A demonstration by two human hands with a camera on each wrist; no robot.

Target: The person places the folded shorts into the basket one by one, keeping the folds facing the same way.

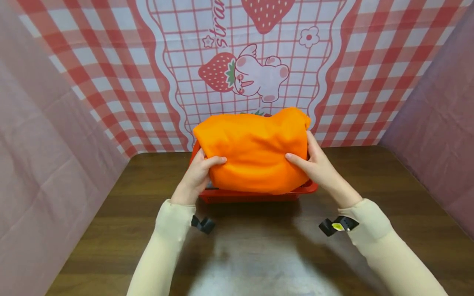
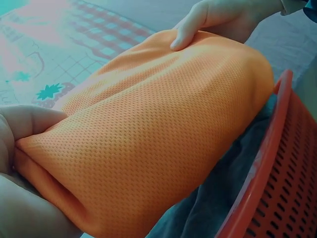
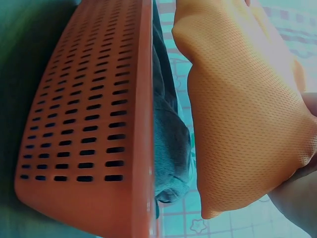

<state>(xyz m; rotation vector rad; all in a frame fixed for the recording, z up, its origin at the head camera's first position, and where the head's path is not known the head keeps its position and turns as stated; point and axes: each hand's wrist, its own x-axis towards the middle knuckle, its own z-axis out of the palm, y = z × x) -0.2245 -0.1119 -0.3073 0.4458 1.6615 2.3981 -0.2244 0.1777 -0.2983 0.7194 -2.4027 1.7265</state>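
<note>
A folded orange mesh cloth [image 1: 255, 154] is held level above a red plastic basket [image 1: 252, 198]. My left hand [image 1: 195, 176] grips its left end, thumb on top and the other fingers underneath. At the opposite end, my right hand [image 1: 323, 170] holds it the same way, thumb pressed on the upper face. Both wrist views show a gap between the cloth and the slotted basket wall [image 3: 84, 119]. Dark grey-blue fabric [image 3: 171, 144] lies inside the basket, partly covered from the head view by the orange cloth.
The basket stands on a brown wooden table [image 1: 122, 230] near its back edge. Behind it hangs a red-and-white checked curtain [image 1: 111, 61] with strawberry prints. Pink fabric walls [image 1: 40, 164] close in both sides.
</note>
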